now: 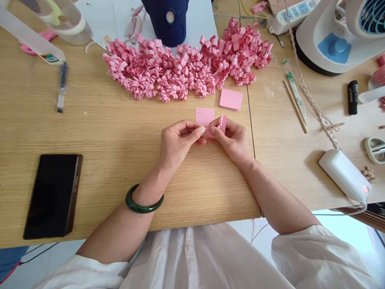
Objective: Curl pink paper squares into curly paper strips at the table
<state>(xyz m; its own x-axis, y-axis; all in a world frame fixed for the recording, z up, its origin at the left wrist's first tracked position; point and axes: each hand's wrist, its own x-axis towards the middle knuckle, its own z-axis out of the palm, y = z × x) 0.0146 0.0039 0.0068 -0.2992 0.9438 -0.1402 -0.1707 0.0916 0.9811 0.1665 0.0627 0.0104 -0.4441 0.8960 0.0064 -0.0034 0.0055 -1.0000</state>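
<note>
Both hands meet over the table, working on a small piece of fringed pink paper (222, 123) with some strips curled along its edge. My right hand (233, 138) holds this piece between thumb and fingers. Close beside it, my left hand (183, 138) is closed in a pinch at the paper's left side, its fingertips on what looks like a strip. Just behind the hands lies a pink sheet with cut slits (204, 115). A stack of uncut pink paper (231, 99) sits a little farther back and to the right.
A long heap of curled pink paper pieces (180, 72) spans the back. A dark blue container (168, 20) stands behind it. At left are a phone (52, 196) and pen (62, 86); at right a fan (337, 44), wooden sticks (295, 106), white adapter (344, 174) and scissors (375, 149).
</note>
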